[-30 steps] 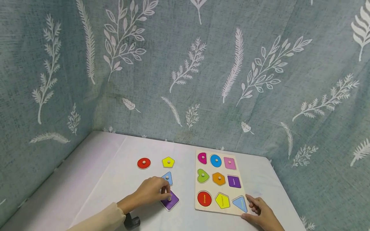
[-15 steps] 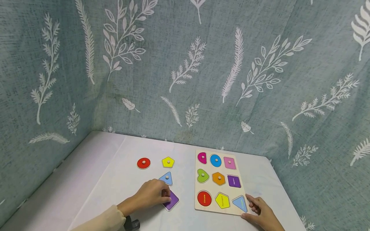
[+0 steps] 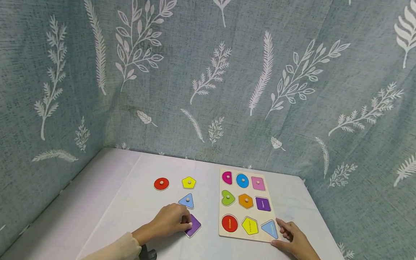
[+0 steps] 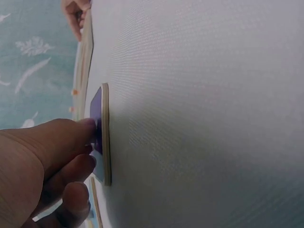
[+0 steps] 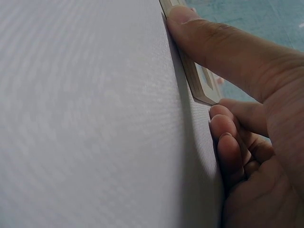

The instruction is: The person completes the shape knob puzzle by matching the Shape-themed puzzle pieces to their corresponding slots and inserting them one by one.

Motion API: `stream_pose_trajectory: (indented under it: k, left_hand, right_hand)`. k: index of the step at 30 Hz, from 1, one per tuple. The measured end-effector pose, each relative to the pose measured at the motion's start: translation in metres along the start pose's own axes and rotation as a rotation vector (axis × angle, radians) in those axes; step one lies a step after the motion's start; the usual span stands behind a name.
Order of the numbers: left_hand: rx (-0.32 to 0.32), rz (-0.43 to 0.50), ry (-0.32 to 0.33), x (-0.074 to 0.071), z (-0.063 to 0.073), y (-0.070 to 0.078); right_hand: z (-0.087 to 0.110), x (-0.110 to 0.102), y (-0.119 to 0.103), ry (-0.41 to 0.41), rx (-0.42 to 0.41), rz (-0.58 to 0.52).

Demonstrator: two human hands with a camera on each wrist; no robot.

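My left hand (image 3: 173,219) pinches the knob of a purple square puzzle piece (image 3: 195,226), left of the board. The thumb covers that knob in the left wrist view, where the piece (image 4: 106,137) shows its pale wooden edge close over the white cloth. At the near right corner of the wooden shape puzzle board (image 3: 238,213), my right hand (image 3: 294,241) grips with the thumb on the near edge and the index finger along the right side. The board's purple square recess (image 3: 263,204) is unfilled, as are the red circle, yellow pentagon and blue triangle recesses.
Beyond the left hand lie a blue triangle piece (image 3: 187,200), a yellow pentagon piece (image 3: 189,183) and a red circle piece (image 3: 161,184), all with knobs. Several other pieces, such as a green heart (image 3: 228,198), sit in the board. A leaf-patterned curtain (image 3: 182,86) backs the table.
My left fingers have closed in on the purple square's knob, which showed one second ago and is now covered. The hand has dropped slightly nearer. My right hand and the board stay put.
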State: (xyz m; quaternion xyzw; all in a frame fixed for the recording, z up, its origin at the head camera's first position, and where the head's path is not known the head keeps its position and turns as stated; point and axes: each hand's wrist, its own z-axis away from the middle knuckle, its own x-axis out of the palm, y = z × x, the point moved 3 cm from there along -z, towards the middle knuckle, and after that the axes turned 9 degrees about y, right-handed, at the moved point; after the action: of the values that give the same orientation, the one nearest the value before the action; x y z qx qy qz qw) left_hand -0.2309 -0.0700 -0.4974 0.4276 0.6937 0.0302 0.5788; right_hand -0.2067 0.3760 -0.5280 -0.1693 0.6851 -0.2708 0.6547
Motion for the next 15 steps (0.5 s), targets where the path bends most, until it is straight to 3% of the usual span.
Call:
stream_pose_trajectory:
  k: [9, 15]
  left_hand:
    - [0.030, -0.018, -0.003, -0.002, -0.002, 0.001]
    - [0.050, -0.004, 0.030, -0.006, -0.010, 0.004]
  right_hand:
    - [-0.001, 0.001, 0.001, 0.004, -0.002, 0.007]
    - [0.000, 0.001, 0.002, 0.001, 0.010, -0.012]
